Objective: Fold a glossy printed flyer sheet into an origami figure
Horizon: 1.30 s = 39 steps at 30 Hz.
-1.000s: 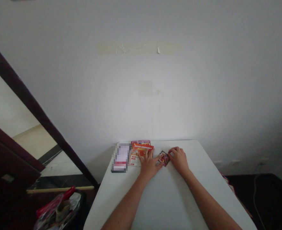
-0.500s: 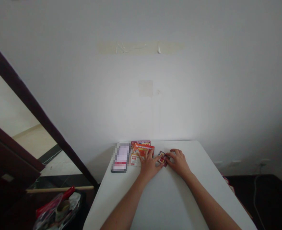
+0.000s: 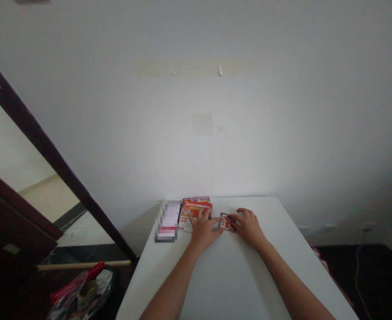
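Note:
A small folded printed paper, coloured red, yellow and white with large figures on it, lies on the white table. My right hand pinches its right side between thumb and fingers. My left hand is spread, its fingers resting over an orange-and-white leaflet. The left thumb and index finger come close to the small paper's left edge; whether they touch it I cannot tell. Part of the leaflet is hidden beneath the left fingers. Another printed sheet shows behind it.
A pixelated phone-like device lies at the table's left edge. The white table meets the wall at its far side. A bin with bags and a tape roll stands at the lower left, near a wooden stick.
The small folded paper has turned and its printed face shows more. My left hand has shifted slightly left, away from it, along with the leaflet. My right hand has barely moved.

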Motion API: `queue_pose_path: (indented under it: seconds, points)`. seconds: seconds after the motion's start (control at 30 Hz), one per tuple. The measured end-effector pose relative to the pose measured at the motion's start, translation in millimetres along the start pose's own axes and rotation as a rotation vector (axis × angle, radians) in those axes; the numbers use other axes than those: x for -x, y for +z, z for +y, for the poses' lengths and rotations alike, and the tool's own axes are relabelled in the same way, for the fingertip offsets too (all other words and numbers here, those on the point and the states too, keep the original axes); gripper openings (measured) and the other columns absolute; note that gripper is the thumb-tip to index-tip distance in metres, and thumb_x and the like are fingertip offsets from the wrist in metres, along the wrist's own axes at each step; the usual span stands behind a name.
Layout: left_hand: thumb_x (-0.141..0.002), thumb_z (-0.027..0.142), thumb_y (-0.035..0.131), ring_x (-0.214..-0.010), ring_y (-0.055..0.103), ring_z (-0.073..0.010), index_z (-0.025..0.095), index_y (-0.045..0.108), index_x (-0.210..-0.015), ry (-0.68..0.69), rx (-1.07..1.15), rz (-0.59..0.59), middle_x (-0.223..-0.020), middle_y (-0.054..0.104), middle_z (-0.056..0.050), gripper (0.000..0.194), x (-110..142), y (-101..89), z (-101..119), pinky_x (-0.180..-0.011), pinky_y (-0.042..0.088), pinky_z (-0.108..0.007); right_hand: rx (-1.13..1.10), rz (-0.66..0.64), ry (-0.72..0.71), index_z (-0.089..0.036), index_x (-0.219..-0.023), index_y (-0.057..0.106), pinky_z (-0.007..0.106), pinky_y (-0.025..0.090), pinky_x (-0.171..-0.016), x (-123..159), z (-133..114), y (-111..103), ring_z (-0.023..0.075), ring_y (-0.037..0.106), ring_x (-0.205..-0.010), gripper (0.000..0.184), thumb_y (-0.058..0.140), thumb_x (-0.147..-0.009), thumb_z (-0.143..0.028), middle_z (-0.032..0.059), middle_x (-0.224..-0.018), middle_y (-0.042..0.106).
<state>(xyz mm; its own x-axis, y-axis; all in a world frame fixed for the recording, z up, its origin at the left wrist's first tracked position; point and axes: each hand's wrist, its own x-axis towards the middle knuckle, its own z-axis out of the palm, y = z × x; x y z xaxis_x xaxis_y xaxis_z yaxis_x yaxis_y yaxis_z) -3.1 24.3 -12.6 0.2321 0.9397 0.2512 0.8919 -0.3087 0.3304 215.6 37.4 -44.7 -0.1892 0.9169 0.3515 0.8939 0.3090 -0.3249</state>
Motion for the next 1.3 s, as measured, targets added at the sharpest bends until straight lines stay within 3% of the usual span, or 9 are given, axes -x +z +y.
queue_pose_path:
  seconds: [0.53, 0.87, 1.03, 1.3]
  points:
    - [-0.080, 0.061, 0.065, -0.141, 0.032, -0.0346, 0.046, 0.075, -0.103, 0.063, -0.037, 0.023, -0.148, 0.051, 0.005, 0.029, 0.1, -2.2, 3.4, -0.110, -0.015, -0.075, 0.022, -0.026, -0.049, -0.050, -0.123, 0.062, 0.044, 0.040, -0.101, 0.0, -1.3, -3.6, 0.0248, 0.046, -0.121, 0.031, 0.053, -0.095, -0.038, 0.0044, -0.128, 0.055]
    - [-0.083, 0.060, 0.063, -0.140, 0.033, -0.0346, 0.049, 0.073, -0.104, 0.042, -0.020, 0.004, -0.146, 0.053, 0.005, 0.026, 0.4, -3.2, 2.0, -0.108, -0.017, -0.075, -0.058, -0.021, -0.117, -0.042, -0.116, 0.070, 0.040, 0.042, -0.101, -2.5, -0.1, -4.2, 0.0232, 0.048, -0.121, 0.027, 0.054, -0.095, -0.034, 0.0033, -0.128, 0.060]
    - [-0.080, 0.060, 0.067, -0.142, 0.030, -0.0393, 0.052, 0.071, -0.109, 0.006, -0.017, -0.049, -0.151, 0.048, 0.004, 0.030, 0.0, -9.8, 3.1, -0.107, -0.016, -0.077, -0.064, -0.031, -0.121, -0.042, -0.118, 0.068, 0.039, 0.043, -0.101, -2.5, 3.1, -2.5, 0.0219, 0.051, -0.119, 0.029, 0.057, -0.093, -0.032, 0.0028, -0.126, 0.062]
    - [-0.083, 0.057, 0.065, -0.142, 0.031, -0.0367, 0.053, 0.069, -0.111, -0.005, 0.008, -0.074, -0.150, 0.048, 0.005, 0.029, -0.6, -7.7, 1.0, -0.109, -0.012, -0.076, -0.094, -0.042, -0.112, -0.041, -0.118, 0.069, 0.042, 0.043, -0.102, -1.7, 1.5, -5.2, 0.0234, 0.052, -0.119, 0.031, 0.059, -0.090, -0.033, 0.0040, -0.125, 0.062]
